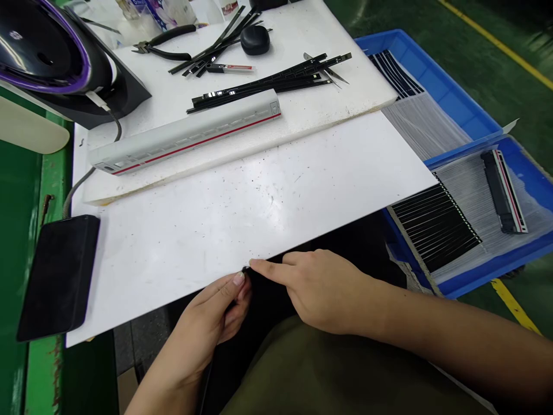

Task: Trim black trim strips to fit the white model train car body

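Observation:
My left hand is closed in a pinch near the front edge of the white board. Between its thumb and fingers is a thin black strip; only its small tip shows clearly, and most of it is hidden. My right hand has its index finger stretched out to the tip of that strip, touching or almost touching it. The other right fingers are curled under, the thumb is out of sight, and no held thing shows there. Beyond both hands, a white model train car body with a red stripe lies on a foam slab.
Black strips, cutting pliers and a small black case lie on the foam slab. At left are a phone and a purple-black machine. Blue trays of strips stand at right.

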Tool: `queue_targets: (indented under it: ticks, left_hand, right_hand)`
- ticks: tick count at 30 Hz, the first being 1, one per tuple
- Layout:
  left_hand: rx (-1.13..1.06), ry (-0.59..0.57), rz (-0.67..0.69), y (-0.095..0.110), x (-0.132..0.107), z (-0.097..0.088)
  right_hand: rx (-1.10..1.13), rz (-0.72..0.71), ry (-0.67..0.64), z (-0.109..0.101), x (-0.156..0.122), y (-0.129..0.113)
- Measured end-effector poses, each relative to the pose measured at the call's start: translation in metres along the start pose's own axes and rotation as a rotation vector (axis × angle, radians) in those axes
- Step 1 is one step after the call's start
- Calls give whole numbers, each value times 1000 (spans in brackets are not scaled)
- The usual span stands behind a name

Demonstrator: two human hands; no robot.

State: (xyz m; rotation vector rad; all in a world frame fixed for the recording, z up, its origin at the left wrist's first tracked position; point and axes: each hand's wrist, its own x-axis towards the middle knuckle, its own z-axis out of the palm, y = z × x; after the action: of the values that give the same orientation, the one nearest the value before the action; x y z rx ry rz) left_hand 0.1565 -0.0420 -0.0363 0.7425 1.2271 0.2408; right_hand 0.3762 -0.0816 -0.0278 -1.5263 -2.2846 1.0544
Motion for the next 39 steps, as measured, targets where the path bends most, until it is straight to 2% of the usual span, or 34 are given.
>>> queue_targets:
  ticks: [10,13,16,21,27,34,39]
  left_hand:
    - [-32,-15,-14,1,2,0]
    - [-33,-16,-14,2,-3,1]
    - [-12,-25,34,4,-10,3]
    - [-192,-96,19,5,-11,6]
    - [-341,-200,23,4,-7,6]
    - [-454,-380,-73,-2,-2,6]
    - [-522,-388,-106,-3,3,7]
  right_hand:
    - [-260,31,87,6,-6,-16]
    - [-247,40,89,8,-7,-13]
    - [-138,60,111,7,-10,-5]
    - [67,96,144,5,-15,-4]
    - [7,70,77,9,-10,-12]
    - [-28,100,87,4,-9,-9]
    - [-50,82,88,3,-9,-9]
